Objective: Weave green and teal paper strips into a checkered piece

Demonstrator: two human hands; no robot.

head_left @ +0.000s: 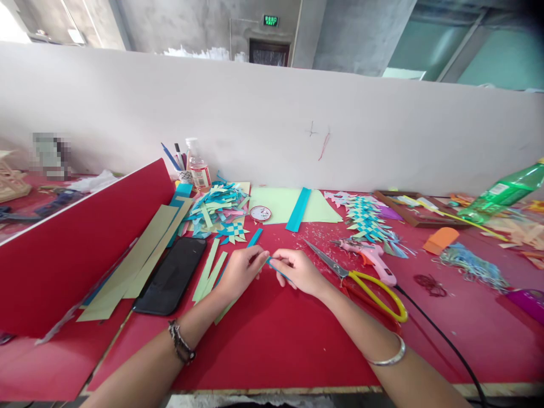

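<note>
Over the middle of the red table, my left hand [242, 273] and my right hand [301, 271] almost meet. Thumb and fingers of each pinch a narrow blue paper strip [280, 270], mostly hidden by the fingers. Beside my left hand lie pale green paper strips [208, 272] and another blue strip [255, 238]. Scissors [340, 271] with yellow handles rest open to the right of my right hand. Behind them is a pink glue gun [374, 258] with a black cord. A woven blue and green paper piece [368, 218] lies farther back.
A black phone [172, 277] and long paper strips [136, 255] lie left, beside a red divider [93, 243]. Farther back are a heap of woven paper pieces [216, 207], a clear bottle [199, 170] and pale green sheets [276, 198]. A green bottle [501, 195] leans at right.
</note>
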